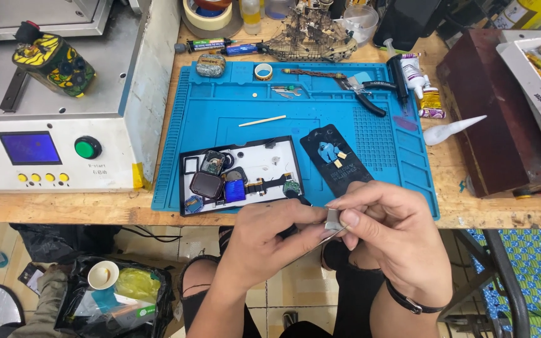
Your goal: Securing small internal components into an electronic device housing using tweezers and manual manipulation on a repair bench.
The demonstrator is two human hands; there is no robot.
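Two hands pinch one small part at the edge of a workbench.

One blue mat [233, 119] carries one white tray [264, 166] and one black card [339, 164]. Below, left hand [269, 235] and right hand [391, 228] both grip a silvery part [333, 219]; its long axis cannot be told.

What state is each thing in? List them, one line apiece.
left hand: closed on a dark part, pinching the small silver piece.
right hand: fingertips pinching the same silver piece.
parts tray: lying flat on the blue mat, holding loose watch parts.
pliers: lying on the mat, unheld.
tape roll: flat on the bench.
machine screen: lit blue.
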